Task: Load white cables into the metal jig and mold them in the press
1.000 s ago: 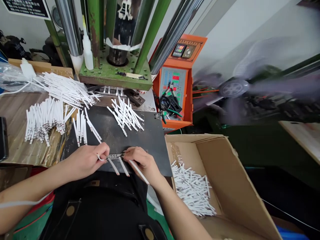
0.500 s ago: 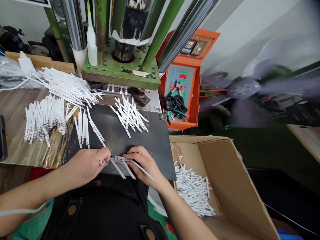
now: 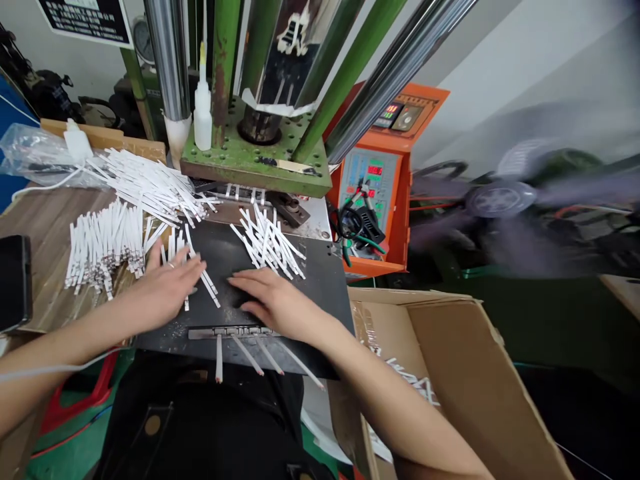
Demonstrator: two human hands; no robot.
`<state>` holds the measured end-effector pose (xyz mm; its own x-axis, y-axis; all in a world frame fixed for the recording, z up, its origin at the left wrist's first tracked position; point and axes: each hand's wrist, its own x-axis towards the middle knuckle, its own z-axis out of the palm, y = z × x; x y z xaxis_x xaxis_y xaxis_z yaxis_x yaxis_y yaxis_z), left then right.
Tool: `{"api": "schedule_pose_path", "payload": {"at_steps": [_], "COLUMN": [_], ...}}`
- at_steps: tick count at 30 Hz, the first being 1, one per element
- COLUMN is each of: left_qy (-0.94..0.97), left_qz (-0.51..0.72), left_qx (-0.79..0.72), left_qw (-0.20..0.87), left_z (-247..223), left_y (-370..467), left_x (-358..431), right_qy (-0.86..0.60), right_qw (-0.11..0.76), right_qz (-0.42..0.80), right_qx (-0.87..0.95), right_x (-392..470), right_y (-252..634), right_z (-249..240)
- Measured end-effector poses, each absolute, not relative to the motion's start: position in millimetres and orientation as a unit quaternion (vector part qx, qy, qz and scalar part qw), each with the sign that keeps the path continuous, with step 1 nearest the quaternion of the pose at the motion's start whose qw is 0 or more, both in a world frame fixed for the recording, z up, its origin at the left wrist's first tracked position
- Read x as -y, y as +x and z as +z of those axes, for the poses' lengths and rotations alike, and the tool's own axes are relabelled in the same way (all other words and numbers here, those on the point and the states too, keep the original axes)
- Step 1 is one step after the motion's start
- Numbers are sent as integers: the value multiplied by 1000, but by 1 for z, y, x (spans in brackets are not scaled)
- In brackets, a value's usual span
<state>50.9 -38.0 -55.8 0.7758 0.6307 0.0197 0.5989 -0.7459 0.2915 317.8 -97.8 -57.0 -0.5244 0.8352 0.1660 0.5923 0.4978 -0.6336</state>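
Left of centre, your left hand (image 3: 167, 290), fingers spread, was over loose slim white strips (image 3: 210, 287). At centre, your right hand (image 3: 283, 303), fingers slightly parted, was near a narrow grey metal bar (image 3: 230, 331), lower centre, bearing four white strips (image 3: 247, 355).

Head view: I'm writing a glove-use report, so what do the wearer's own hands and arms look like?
Neither the left hand nor the right hand wears a glove. What looks like a thin ring circles one of the left fingers. Both visible forearms are sleeveless, and a pale cord crosses the view of the left one.
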Motion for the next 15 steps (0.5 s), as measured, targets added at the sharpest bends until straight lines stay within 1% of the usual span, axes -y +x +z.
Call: {"api": "schedule_pose_path", "payload": {"at_steps": [2, 4, 7, 9, 10, 15], "left_qy": [945, 949, 929, 914, 913, 907], "left_qz": [17, 11, 23, 15, 9, 9], "left_qx": [-284, -274, -359, -401, -403, -378], "left_qw": [160, 156, 84, 60, 67, 186], "left_z": [-61, -61, -60, -63, -65, -66], "left_y": [49, 43, 31, 29, 31, 48], "left_x": [46, 57, 67, 70, 71, 79], "right_qy": [-424, -430, -443, -449, -455, -470], "right_qw": [180, 130, 82, 80, 89, 154], "right_qz": [272, 306, 343, 349, 349, 347], "right_qx": [845, 839, 824, 818, 814, 797], "right_x": [86, 80, 79, 78, 77, 80], "right_y": [300, 288, 278, 269, 263, 243], "right_z": [-58, -57, -55, -55, -57, -58]}}
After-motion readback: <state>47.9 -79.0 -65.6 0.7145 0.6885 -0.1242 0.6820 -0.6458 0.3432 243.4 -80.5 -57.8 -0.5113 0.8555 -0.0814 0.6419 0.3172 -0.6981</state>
